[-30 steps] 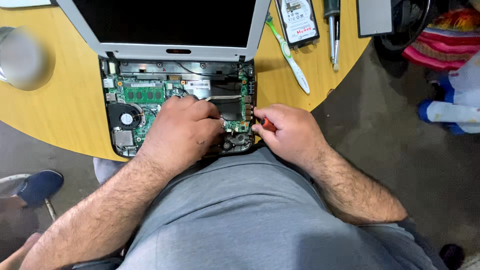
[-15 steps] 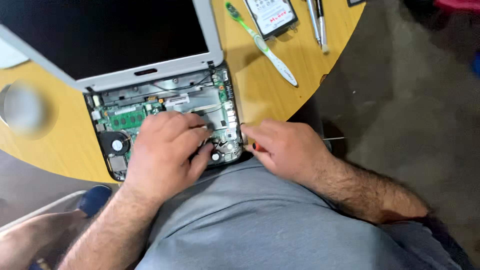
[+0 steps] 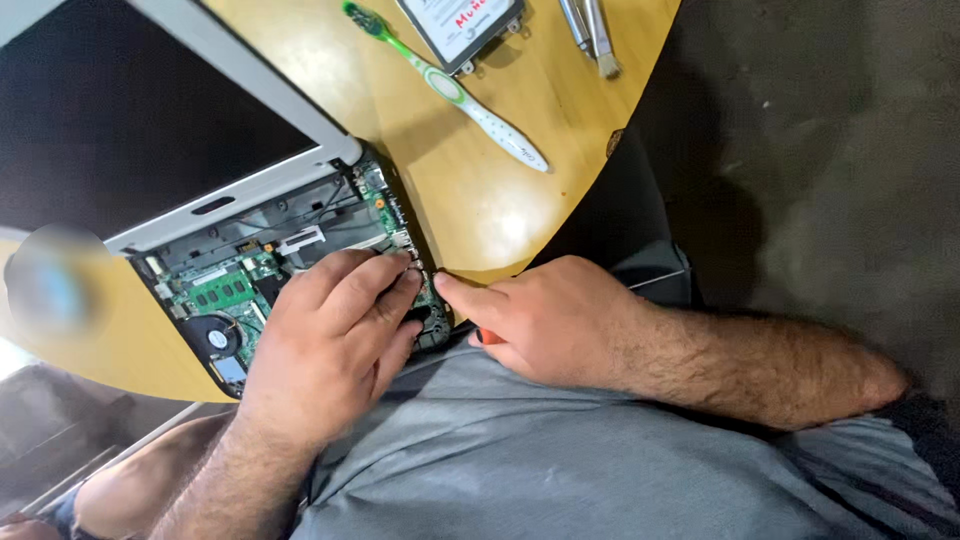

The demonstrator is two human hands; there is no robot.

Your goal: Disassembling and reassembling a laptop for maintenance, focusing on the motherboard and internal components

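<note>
Laptop (image 3: 300, 270) is laid open on the tabletop (image 3: 480, 200), cover off, green board bare. Left hand (image 3: 330, 340) is pressed flat on it, fingers together. Right hand (image 3: 550, 320) is closed around a red-handled tool (image 3: 488, 337) at the board's edge. Board not yet lifted out.

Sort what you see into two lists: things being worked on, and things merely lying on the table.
In use: opened laptop; left hand on its circuit board; right hand holding a red-handled tool.

Lying about: green toothbrush; hard drive; brush.
</note>
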